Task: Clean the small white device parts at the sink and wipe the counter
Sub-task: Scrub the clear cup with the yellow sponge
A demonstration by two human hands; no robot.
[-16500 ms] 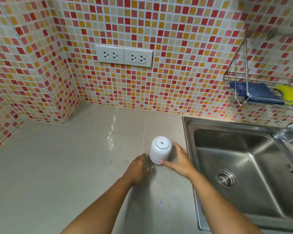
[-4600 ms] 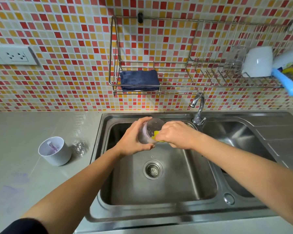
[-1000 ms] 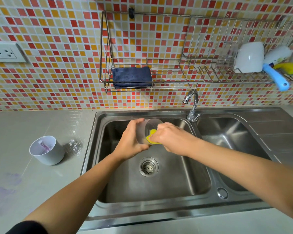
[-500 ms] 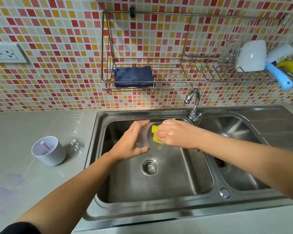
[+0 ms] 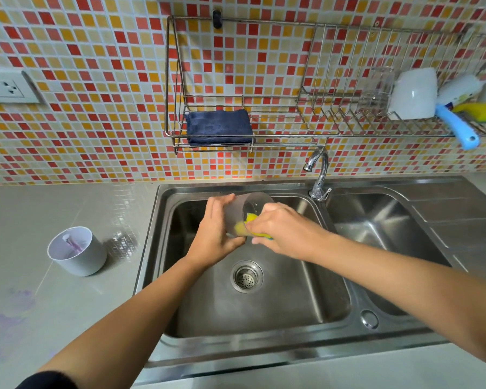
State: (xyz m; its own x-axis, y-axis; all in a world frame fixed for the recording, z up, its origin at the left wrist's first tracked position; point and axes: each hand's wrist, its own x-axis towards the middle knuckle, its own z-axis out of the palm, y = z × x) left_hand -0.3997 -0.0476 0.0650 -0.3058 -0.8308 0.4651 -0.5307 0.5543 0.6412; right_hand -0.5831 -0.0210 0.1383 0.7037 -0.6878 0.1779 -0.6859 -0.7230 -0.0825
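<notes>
Left hand (image 5: 216, 237) grips the translucent cup (image 5: 243, 213) over the sink basin (image 5: 264, 310); right hand (image 5: 281, 230) pinches a yellow sponge (image 5: 246, 224) inside. White part (image 5: 77, 252) waits at nine o'clock. Risk: the wet cup could slip and drop.

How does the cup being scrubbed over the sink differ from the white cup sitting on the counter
The translucent cup is held tilted on its side over the sink by the left hand, while the white cup stands upright and untouched on the counter. The translucent cup has the right hand pushing a yellow sponge into it; the white cup shows purple residue inside. Both are small, open-topped and round.
</notes>
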